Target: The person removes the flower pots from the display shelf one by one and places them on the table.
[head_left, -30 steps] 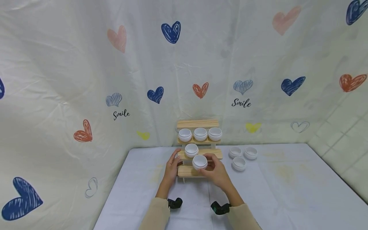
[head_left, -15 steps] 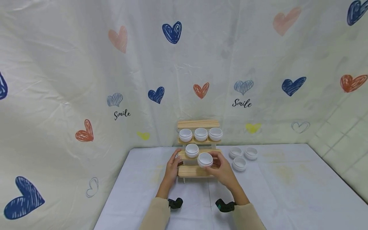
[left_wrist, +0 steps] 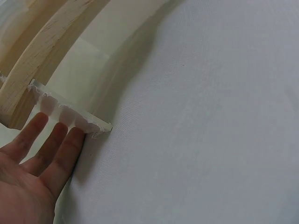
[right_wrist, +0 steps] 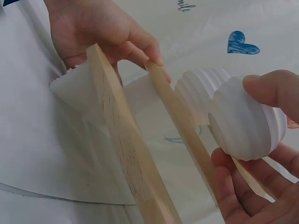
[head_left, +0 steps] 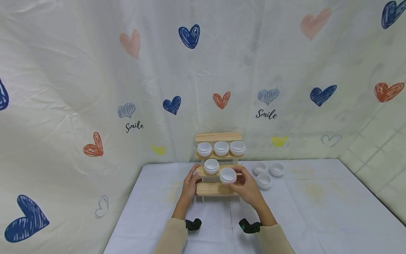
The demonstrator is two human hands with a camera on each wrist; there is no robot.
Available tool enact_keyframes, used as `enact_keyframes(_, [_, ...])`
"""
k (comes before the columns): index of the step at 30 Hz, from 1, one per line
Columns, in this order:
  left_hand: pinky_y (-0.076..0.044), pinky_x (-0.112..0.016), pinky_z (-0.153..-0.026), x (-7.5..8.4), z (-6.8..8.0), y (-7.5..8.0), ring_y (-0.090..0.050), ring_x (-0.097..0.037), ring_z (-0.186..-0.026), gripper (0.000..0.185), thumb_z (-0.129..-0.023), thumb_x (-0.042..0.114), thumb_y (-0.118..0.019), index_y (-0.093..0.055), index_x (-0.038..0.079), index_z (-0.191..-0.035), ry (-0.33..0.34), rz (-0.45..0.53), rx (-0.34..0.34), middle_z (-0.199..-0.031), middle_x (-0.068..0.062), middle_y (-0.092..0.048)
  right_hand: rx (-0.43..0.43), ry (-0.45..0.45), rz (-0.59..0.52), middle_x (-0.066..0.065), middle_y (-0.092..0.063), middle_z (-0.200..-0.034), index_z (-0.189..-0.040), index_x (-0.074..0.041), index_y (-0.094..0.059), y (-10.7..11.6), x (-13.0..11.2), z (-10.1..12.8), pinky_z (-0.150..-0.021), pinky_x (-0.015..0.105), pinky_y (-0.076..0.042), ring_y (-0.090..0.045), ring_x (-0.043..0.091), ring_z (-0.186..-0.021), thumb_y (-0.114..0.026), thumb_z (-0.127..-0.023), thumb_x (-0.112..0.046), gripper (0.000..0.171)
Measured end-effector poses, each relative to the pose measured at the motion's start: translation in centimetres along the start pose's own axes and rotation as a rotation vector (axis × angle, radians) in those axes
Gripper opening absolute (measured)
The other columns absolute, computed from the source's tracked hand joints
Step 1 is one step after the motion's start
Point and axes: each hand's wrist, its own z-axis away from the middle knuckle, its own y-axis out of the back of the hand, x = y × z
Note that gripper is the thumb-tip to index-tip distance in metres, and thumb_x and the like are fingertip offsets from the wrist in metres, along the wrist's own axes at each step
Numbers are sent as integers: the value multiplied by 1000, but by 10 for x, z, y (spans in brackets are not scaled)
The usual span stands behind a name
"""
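Note:
A tiered wooden stand (head_left: 211, 189) with pale plank shelves and white side supports stands near the back of the table. My right hand (head_left: 248, 187) pinches a small white bowl (head_left: 228, 175) between thumb and fingers, upright in front of the second shelf's right part. Its ribbed side shows in the right wrist view. To its left, another white bowl (head_left: 211, 166) sits on that shelf. My left hand (head_left: 189, 186) is at the stand's left side; in the left wrist view its extended fingers (left_wrist: 64, 156) touch the white side support (left_wrist: 70, 109).
Three white bowls fill the shelf above, one of them a middle bowl (head_left: 221, 148). Right of the stand, three more, including a front bowl (head_left: 264, 181), sit on the white-covered table (head_left: 304, 211). A heart-printed curtain (head_left: 203, 70) hangs close behind.
My right hand has moved the held bowl right and slightly up, from over the lowest shelf to in front of the second. The left hand stays at the stand's side.

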Motion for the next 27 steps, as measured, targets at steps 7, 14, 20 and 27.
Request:
enact_keyframes(7, [-44,-53,-112,-1,0,1,-61,-38,-128,43,-109,35,-47,-49,32,-152,4,5,-10,-154,-10,-52,13,-3,-6,13,-61,-132,-136,-9,-55,3,0,1,-91,21,-53,-63,29,-113,-88,-80,-14,65])
enact_keyframes(14, [-48,-49,-108,5,3,2,-58,-43,-130,45,-110,34,-46,-45,29,-155,6,25,-44,-157,-12,-48,25,15,-33,15,-61,-134,-138,-7,-53,8,-1,1,-92,19,-53,-64,31,-115,-87,-81,-12,67])
enact_keyframes(20, [-48,-50,-108,32,15,6,-54,-50,-133,46,-110,26,-47,-44,23,-156,45,49,-99,-157,-16,-47,39,8,-20,14,-60,-134,-138,-8,-53,13,3,0,-96,28,-56,-63,32,-116,-88,-81,-16,66])
enact_keyframes(27, [-49,-48,-107,31,13,6,-51,-52,-134,47,-110,27,-47,-43,22,-156,42,67,-109,-160,-17,-42,52,14,-20,14,-59,-136,-140,-8,-52,18,5,-1,-97,34,-56,-62,30,-117,-86,-83,-15,68])
